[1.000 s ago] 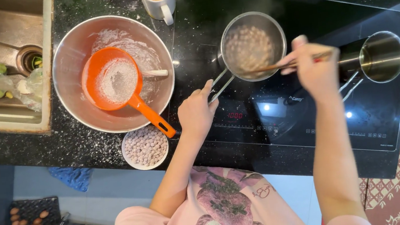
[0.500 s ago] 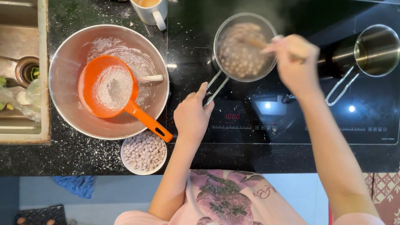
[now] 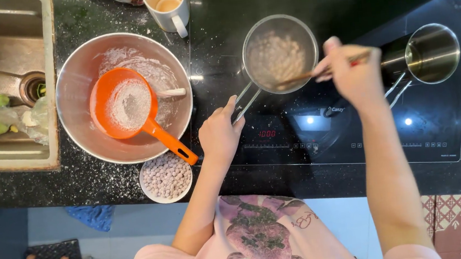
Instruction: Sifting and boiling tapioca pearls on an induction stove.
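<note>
Steel saucepan [image 3: 279, 53] lies just left of the right hand [image 3: 351, 74], clamped on chopsticks [image 3: 314, 74].

Right hand [image 3: 354, 74] stirring saucepan [image 3: 279, 53] with chopsticks [image 3: 314, 72], left hand [image 3: 220, 136] on handle [image 3: 245, 103]

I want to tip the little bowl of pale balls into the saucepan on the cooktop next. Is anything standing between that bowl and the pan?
Yes. The left hand on the saucepan's handle lies between the small bowl of balls and the saucepan. The orange sieve's handle juts over the bowl's rim.
</note>
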